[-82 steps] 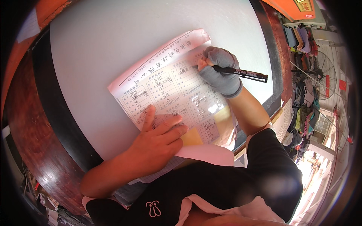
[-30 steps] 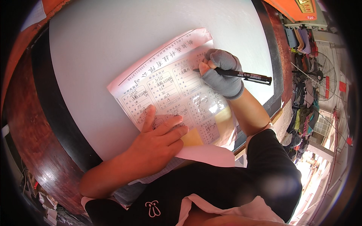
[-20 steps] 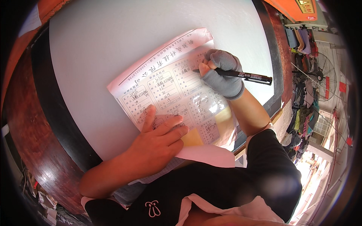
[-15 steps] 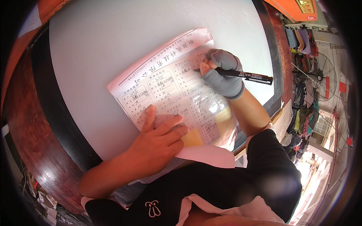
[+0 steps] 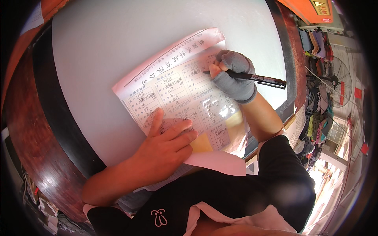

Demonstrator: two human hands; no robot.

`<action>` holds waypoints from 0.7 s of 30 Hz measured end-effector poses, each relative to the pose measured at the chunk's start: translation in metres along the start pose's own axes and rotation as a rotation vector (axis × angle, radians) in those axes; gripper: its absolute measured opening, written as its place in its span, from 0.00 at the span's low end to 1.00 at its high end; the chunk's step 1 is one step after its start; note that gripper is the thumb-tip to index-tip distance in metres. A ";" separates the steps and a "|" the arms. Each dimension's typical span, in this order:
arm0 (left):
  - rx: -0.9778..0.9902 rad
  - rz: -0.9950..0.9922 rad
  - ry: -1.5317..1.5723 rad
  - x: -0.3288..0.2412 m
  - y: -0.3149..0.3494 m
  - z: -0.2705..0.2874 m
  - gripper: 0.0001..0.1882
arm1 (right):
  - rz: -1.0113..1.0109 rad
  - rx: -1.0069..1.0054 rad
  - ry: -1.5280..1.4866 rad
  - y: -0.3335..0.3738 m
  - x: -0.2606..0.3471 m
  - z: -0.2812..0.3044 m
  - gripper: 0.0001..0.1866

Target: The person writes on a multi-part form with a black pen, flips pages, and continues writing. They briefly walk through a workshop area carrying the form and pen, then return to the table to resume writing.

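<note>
A pinkish-white printed sheet [image 5: 169, 102], divided into several boxed labels with handwriting in most of them, lies at a slant on the pale work surface. My bare left hand [image 5: 167, 143] rests on its lower left part, fingers spread. My right hand [image 5: 236, 78], in a grey fingerless glove, grips a black pen [image 5: 267, 80]. The pen's tip touches or hovers just over the top right label; which one I cannot tell. Yellow and clear glossy patches show at the sheet's lower right, and its near edge curls up pink towards my body.
The pale grey board [image 5: 98, 47] has a black border [image 5: 65, 110] on a reddish-brown wooden table [image 5: 31, 106]. Orange machine parts [image 5: 305, 10] stand at the far corners. Off to the right are a large fan [image 5: 336, 80] and hanging coloured cloth pieces [image 5: 315, 43].
My right hand and the pen have shifted very slightly to the right. The sheet's far right corner has moved a touch too. My left hand stays in place.
</note>
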State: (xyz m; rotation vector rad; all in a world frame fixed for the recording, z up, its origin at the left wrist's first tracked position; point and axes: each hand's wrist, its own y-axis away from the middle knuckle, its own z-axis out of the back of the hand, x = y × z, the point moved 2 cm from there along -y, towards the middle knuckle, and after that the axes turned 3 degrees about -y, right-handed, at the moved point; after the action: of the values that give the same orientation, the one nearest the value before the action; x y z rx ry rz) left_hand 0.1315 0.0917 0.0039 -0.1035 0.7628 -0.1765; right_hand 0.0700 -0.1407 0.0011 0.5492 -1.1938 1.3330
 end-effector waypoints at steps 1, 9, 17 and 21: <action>-0.002 -0.002 -0.010 0.000 0.000 0.000 0.04 | -0.002 -0.001 0.008 0.000 0.000 0.000 0.13; 0.001 0.000 -0.008 0.000 -0.001 0.000 0.04 | -0.012 0.005 0.026 -0.001 0.001 0.001 0.13; 0.006 -0.005 -0.013 0.000 -0.001 0.000 0.04 | -0.010 0.000 -0.001 -0.001 0.000 -0.001 0.13; 0.008 -0.007 -0.018 0.000 -0.001 0.001 0.04 | -0.007 -0.006 -0.060 -0.002 0.002 -0.002 0.13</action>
State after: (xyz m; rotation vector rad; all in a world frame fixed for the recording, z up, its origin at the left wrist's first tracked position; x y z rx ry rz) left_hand 0.1321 0.0908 0.0044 -0.0999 0.7442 -0.1855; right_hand 0.0719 -0.1389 0.0028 0.5918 -1.2439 1.3146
